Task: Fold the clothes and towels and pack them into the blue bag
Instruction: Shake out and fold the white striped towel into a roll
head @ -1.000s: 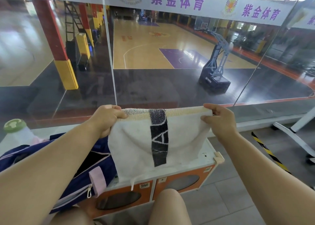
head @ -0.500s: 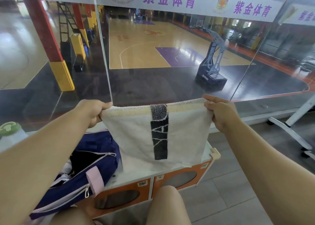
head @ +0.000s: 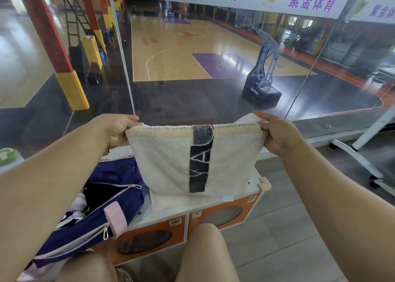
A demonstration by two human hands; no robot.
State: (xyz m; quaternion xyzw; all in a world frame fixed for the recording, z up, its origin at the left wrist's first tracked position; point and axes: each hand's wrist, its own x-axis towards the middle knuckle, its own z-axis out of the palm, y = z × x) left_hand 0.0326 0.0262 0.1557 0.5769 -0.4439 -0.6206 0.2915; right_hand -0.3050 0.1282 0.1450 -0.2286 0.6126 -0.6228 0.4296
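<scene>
A white towel [head: 168,164] with a black lettered stripe hangs doubled over in front of me. My left hand [head: 116,130] pinches its top left corner and my right hand [head: 276,132] pinches its top right corner, stretching the folded edge flat. The towel's lower edge rests on the white top of the cabinet [head: 254,183]. To the left of it lies the blue bag [head: 111,181] with pink trim, unzipped, with white cloth showing inside.
The cabinet has orange doors with round windows [head: 220,215]. A glass wall [head: 192,89] stands right behind it. A green-capped bottle [head: 8,156] is at far left. White table legs [head: 352,153] stand at right. My knees are below.
Both hands have risen and pulled the towel tauter and wider. The bag's open mouth is now more exposed on the left.
</scene>
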